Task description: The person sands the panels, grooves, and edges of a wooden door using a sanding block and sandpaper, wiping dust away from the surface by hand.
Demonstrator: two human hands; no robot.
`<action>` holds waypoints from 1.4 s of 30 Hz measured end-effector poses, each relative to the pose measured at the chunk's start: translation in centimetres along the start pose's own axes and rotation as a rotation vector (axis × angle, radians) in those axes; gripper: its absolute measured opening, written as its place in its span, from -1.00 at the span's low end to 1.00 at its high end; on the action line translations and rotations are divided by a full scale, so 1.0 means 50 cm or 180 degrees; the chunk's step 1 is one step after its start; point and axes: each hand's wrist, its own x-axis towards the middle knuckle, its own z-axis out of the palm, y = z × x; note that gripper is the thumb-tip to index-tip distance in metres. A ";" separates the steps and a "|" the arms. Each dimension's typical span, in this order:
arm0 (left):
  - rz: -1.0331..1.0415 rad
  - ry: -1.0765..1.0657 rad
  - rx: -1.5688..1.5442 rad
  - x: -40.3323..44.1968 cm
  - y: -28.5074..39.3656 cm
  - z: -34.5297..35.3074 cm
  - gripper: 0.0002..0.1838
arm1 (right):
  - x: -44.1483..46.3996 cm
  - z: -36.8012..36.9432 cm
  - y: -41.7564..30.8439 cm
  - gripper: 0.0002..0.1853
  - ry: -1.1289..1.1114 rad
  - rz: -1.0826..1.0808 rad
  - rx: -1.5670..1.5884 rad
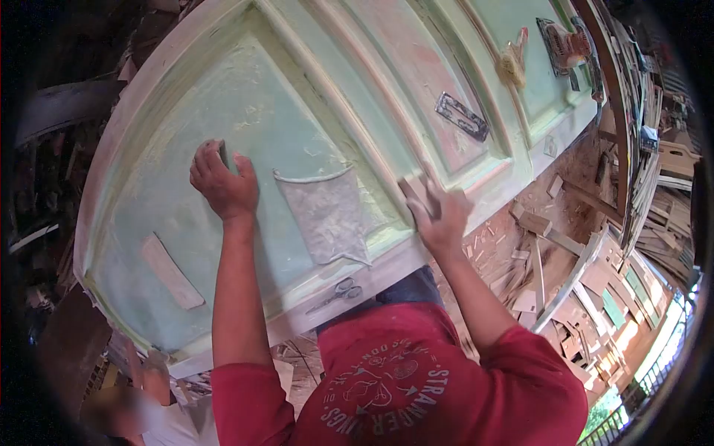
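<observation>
A pale green panel [256,97] with raised ribs and mouldings, dusted with whitish powder, stretches before me. My left hand [225,181] is closed around a small dark grey block [222,153] on the panel's broad flat area. My right hand [440,219], slightly blurred, grips a light brown sanding block [419,195] against a raised moulding. Between my hands lies a greyish-white sheet [323,215] with curled edges. Left of my left forearm is a pale strip [172,271]. Scissors [338,293] rest on the near edge.
Farther right on the panel sit a dark rectangular frame-like tool [461,116], a yellowish tool with a red tip [513,61] and a power sander [567,46]. Wood offcuts [535,221] litter the ground at right. Another person [160,409] is at lower left.
</observation>
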 end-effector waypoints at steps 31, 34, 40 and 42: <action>0.0063 0.0034 0.0036 -0.004 -0.016 0.005 -0.52 | 0.587 0.357 -0.205 -0.44 0.0879 -0.0508 0.0383; -0.0035 0.0074 0.0026 -0.003 -0.010 0.012 -0.52 | 0.449 0.250 -0.136 -0.44 0.0167 -0.0420 0.0377; -0.0224 0.0009 -0.0008 0.004 -0.006 0.002 -0.52 | 0.023 0.008 0.031 -0.48 -0.0230 -0.0204 0.0147; -0.0075 0.0045 -0.0008 0.000 -0.012 0.010 -0.52 | 0.043 0.025 0.022 -0.49 -0.0069 -0.0214 0.0181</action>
